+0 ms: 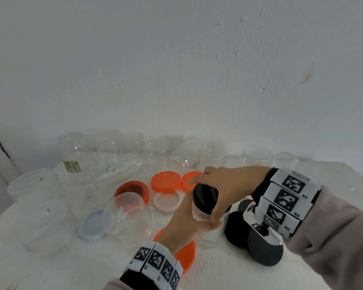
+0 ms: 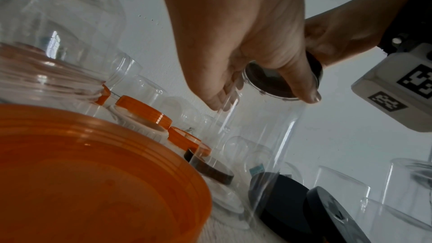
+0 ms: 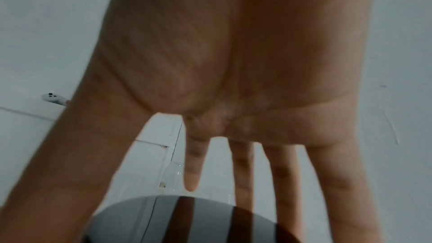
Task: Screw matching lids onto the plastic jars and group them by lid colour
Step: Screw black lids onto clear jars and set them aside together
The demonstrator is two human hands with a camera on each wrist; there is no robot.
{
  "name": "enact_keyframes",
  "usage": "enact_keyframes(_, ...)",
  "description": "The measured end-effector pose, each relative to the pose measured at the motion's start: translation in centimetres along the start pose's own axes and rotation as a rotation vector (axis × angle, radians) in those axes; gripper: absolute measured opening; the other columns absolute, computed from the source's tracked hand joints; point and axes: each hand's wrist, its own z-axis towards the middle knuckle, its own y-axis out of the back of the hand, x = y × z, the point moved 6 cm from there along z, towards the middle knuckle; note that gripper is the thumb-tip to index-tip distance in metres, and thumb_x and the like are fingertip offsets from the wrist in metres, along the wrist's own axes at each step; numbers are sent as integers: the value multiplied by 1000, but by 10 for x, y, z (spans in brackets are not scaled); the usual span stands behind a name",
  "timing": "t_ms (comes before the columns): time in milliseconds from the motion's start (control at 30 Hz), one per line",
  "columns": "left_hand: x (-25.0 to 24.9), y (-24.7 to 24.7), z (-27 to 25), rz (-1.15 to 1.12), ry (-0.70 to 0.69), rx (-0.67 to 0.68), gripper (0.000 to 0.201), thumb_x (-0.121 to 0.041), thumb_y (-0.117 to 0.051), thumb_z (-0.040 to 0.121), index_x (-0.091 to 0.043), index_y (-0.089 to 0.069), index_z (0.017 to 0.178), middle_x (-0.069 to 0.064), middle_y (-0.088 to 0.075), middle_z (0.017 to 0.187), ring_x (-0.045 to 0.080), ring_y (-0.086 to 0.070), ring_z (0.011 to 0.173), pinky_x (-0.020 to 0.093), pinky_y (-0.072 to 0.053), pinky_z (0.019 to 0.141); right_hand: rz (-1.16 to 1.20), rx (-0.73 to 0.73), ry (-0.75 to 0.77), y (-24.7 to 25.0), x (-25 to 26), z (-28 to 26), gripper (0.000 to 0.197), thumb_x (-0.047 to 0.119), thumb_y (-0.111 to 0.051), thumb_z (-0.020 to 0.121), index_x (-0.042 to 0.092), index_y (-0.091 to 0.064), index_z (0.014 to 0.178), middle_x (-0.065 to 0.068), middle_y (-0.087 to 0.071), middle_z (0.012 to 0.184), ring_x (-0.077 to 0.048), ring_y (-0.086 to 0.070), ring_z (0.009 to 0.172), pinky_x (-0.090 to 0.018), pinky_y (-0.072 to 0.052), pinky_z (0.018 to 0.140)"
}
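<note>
Nearest is the person's left hand [image 1: 189, 218], wrapped round the body of a tall clear plastic jar [image 1: 205, 225] standing upright on the white tabletop [image 1: 218, 273]. Directly above, along the jar's vertical axis, the right hand [image 1: 224, 185] comes down with fingers curled around the round black lid [image 1: 204, 195] sitting on the jar's mouth. Looks like twisting comes next, lid kept level.

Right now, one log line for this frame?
step: capping | left hand: grips jar | right hand: grips black lid on jar | orange lids: loose
</note>
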Motion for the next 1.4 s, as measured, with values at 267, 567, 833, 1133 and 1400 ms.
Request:
enact_keyframes(267, 0, 0, 0, 8, -6, 4, 77, -27, -83, 67, -57, -35, 120, -33, -55, 119, -18, -47, 113, 3, -41, 82, 11, -12, 44, 1, -2, 3, 74, 49, -74, 76, 39, -35, 138, 11, -35, 110, -11, -45, 99, -24, -44, 75)
enact_keyframes(567, 2, 1, 0, 10, 7, -8, 76, -23, -84, 69, -55, -35, 117, -33, -55, 116, -24, -46, 107, -2, -40, 78, 19, -8, 17, 1, -2, 2, 84, 44, -78, 71, 44, -30, 140, 9, -36, 118, -9, -45, 100, -28, -48, 81)
enact_keyframes(833, 1, 0, 1, 0, -19, -6, 77, -22, -82, 70, -55, -35, 121, -39, -54, 115, -21, -47, 110, -4, -38, 80, 23, -14, 67, 4, 0, 1, 77, 43, -78, 73, 42, -36, 138, 13, -37, 114, -11, -42, 108, -31, -48, 90)
enact_keyframes(1133, -2, -1, -2, -37, -42, 5, 73, -12, -81, 73, -48, -39, 120, -40, -55, 112, -19, -51, 108, -2, -40, 78, -33, -97, 38, -8, -5, -3, 72, 54, -63, 81, 32, -29, 140, 9, -35, 116, -15, -33, 111, -39, -46, 92)
enact_keyframes(1400, -4, -2, -3, -62, -62, 11, 74, -6, -79, 75, -42, -39, 125, -33, -58, 114, -15, -54, 108, 0, -42, 78, 10, -315, 5, -26, -2, -3, 60, 57, -46, 89, 28, -31, 141, -1, -35, 132, -22, -30, 114, -37, -38, 98)
